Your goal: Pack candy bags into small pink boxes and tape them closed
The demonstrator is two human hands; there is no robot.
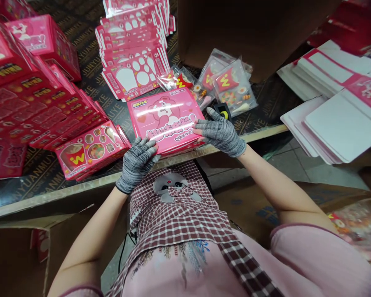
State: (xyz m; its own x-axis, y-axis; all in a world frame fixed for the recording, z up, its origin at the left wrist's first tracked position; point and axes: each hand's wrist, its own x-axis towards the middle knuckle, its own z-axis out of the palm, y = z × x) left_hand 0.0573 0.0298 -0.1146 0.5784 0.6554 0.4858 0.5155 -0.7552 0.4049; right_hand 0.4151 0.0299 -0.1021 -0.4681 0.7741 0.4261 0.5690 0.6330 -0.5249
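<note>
A pink printed box [163,113] with a cartoon bear on its glossy top lies at the table's front edge. My left hand [138,163], in a grey fingerless glove, rests its fingers flat on the near left corner. Across the right end of the top lie the stretched fingers of my right hand [221,132], gloved the same way, its thumb apart. Just behind that hand is a small black and yellow item [223,112], its kind unclear. Clear packets [235,86] holding red cartons and toy-like food pieces lie behind the box.
Pink boxes [43,95] stand stacked at the left, with a window-printed box [91,150] near the edge. Flat die-cut cartons [136,74] lie fanned out behind. A large brown cardboard box [204,29] stands at the back; white-backed cartons [343,123] jut out at right.
</note>
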